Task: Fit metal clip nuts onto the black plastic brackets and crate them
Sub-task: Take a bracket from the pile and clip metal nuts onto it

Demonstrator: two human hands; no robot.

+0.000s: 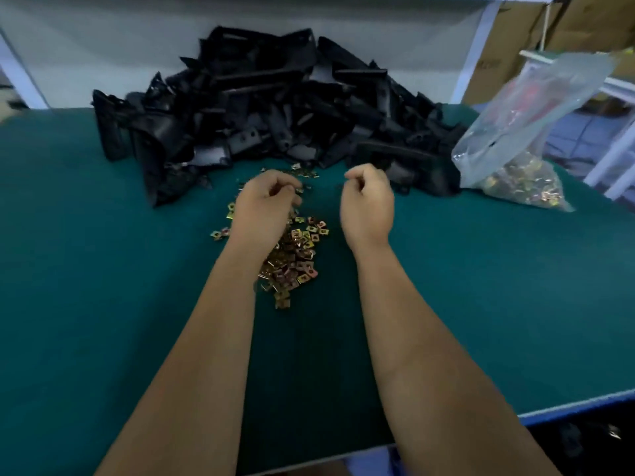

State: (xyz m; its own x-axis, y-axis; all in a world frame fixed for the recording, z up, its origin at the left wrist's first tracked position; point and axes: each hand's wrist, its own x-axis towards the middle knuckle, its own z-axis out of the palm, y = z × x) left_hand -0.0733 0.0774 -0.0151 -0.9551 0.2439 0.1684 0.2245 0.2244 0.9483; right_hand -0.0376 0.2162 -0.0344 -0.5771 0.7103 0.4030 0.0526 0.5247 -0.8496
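A big heap of black plastic brackets (268, 97) lies at the back of the green table (103, 269). In front of it, loose gold-coloured metal clip nuts (299, 255) are spread in a pile. My left hand (264, 204) is over the far end of that pile, its fingers curled down round a few clip nuts at the fingertips. To the right of the pile and just in front of the brackets, my right hand (367, 201) is held with curled fingers and the thumb against the forefinger. I see nothing in it. No crate is in view.
A clear plastic bag (515, 159) holding more clip nuts leans at the back right of the table. Cardboard boxes (508, 36) and a white frame post (476, 49) stand behind it. The table's blue front edge (584, 403) runs at the lower right.
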